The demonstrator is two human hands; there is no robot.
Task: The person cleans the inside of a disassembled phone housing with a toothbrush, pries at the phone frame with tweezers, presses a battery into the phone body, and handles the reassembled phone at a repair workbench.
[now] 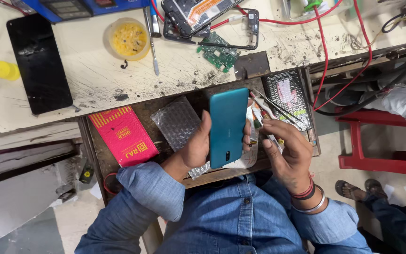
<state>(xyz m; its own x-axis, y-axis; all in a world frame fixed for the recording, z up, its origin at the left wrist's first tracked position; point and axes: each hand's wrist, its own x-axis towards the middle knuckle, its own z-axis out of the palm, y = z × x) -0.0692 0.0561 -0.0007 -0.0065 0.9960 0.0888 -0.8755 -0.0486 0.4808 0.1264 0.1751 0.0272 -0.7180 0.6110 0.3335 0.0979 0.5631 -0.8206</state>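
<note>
**Teal phone held back-up over an open drawer**

A teal phone (228,126) is gripped along its edges by the left hand (194,146), its back turned upward, above an open drawer (100,151) below the worktop's front edge. The right hand (285,149) is held just beside the phone with fingers loosely curled; whether anything is pinched in it cannot be told. In the drawer, a red packet (123,135) is seen at the left edge, bubble wrap (177,123) near the middle, and tweezers (278,109) towards the right. On the worktop (90,80), a black screen panel (39,63) lies near the left edge, a yellow dish (127,38) and a green circuit board (220,52) further back.
</note>
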